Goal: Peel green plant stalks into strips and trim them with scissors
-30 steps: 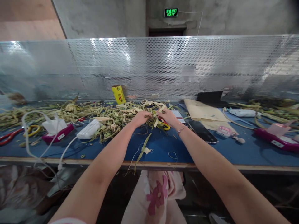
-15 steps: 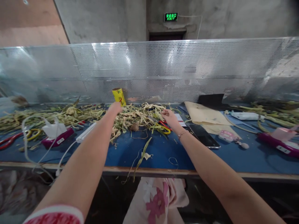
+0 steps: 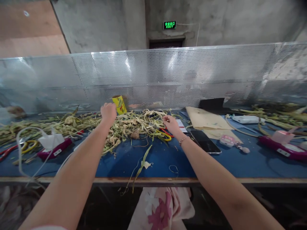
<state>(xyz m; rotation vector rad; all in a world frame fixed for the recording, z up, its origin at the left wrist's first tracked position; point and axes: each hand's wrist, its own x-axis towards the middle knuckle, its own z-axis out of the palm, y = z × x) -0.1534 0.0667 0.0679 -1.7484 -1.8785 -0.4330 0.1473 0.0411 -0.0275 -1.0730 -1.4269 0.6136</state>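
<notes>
The person's left hand point(image 3: 108, 112) reaches far toward the table's point(image 3: 189, 164) back edge beside a yellow box point(image 3: 120, 104), arm nearly straight and fingers curled, whatever they hold being hidden, while the right hand point(image 3: 169, 122) bends its fingers narrowly at the right end of the dried plant pile point(image 3: 130, 124), its grip impossible to tell. The pile lies along the back edge; blue surface stretches to the front edge, where a loose stalk point(image 3: 142, 163) overhangs.
</notes>
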